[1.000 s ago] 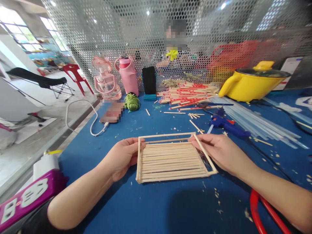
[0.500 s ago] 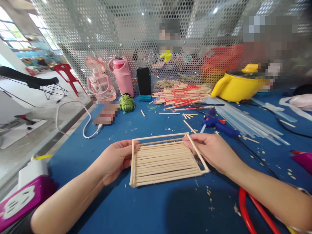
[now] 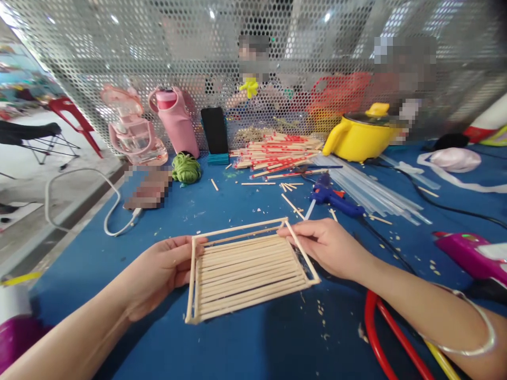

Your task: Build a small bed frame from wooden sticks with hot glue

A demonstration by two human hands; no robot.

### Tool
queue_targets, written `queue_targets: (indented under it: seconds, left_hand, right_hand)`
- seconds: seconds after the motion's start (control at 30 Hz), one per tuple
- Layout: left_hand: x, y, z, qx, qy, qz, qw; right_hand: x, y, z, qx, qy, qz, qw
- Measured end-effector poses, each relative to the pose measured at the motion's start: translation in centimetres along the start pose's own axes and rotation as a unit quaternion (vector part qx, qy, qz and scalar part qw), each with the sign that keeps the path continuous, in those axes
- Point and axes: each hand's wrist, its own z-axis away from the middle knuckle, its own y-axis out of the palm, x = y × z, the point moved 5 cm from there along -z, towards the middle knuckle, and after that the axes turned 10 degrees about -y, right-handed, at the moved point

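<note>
Between my two hands is a shallow rectangular frame of thin wooden sticks (image 3: 245, 274), with a slatted bottom and a raised rim. My left hand (image 3: 168, 266) is closed on its left side, the fingertips reaching inside the rim. On the other side, my right hand (image 3: 322, 243) pinches the upper right corner between thumb and fingers. The frame tilts slightly, its near left corner lowest. Beyond it lie a blue glue gun (image 3: 336, 198) and a few loose stick pieces (image 3: 293, 205).
Paper-wrapped sticks (image 3: 277, 153) lie before a perforated metal screen (image 3: 166, 47). A yellow pot (image 3: 360, 137) stands beside clear glue sticks (image 3: 372, 184). Two pink bottles, green yarn (image 3: 186, 168) and a phone on a stand (image 3: 215, 132) are at the back left. Red-handled tool (image 3: 374, 327) lies near right.
The view has turned to the right, so the scene sits further left. Both hands still hold the stick frame, which is tilted a little more.
</note>
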Motion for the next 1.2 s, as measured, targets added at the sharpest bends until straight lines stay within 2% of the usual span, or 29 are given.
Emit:
queue_targets:
  seconds: [0.27, 0.37, 0.5, 0.57, 0.7, 0.77, 0.87, 1.03, 1.13, 1.2]
  left_hand:
    - [0.2, -0.3, -0.1, 0.000, -0.008, 0.001, 1.000]
    - [0.2, -0.3, -0.2, -0.028, 0.020, -0.016, 0.999]
    - [-0.1, -0.4, 0.1, -0.081, 0.090, -0.061, 0.991]
    - [-0.4, -0.4, 0.4, -0.076, 0.105, -0.086, 0.988]
    - [-0.7, -0.3, 0.9, 0.023, 0.061, -0.099, 0.993]
    - [-0.8, -0.5, 1.0, 0.051, 0.040, -0.093, 0.994]
    - [-0.9, -0.8, 1.0, 0.043, 0.035, -0.087, 0.995]
    - [-0.4, -0.5, 0.3, -0.015, 0.033, -0.065, 0.997]
    - [0.0, -0.5, 0.2, -0.041, 0.019, -0.047, 0.998]
    - [0.1, -0.5, 0.2, -0.036, 0.010, -0.042, 0.998]
  right_hand:
    - [-0.3, 0.2, -0.3, 0.010, 0.053, -0.037, 0.998]
    - [0.2, 0.0, -0.2, 0.007, 0.023, 0.004, 1.000]
    - [1.1, -0.1, 0.0, 0.014, -0.042, 0.066, 0.997]
    - [1.0, -0.1, 0.1, 0.012, -0.047, 0.082, 0.995]
    - [0.4, -0.1, 0.1, -0.001, -0.045, 0.096, 0.994]
    - [0.1, -0.1, 0.1, -0.003, -0.047, 0.095, 0.994]
    - [-0.2, 0.0, 0.0, -0.004, -0.048, 0.087, 0.995]
    - [-0.1, -0.2, -0.1, -0.009, -0.020, 0.056, 0.998]
    - [-0.3, -0.1, -0.1, 0.000, 0.023, -0.012, 1.000]
    - [-0.7, -0.2, 0.0, -0.002, 0.075, -0.072, 0.995]
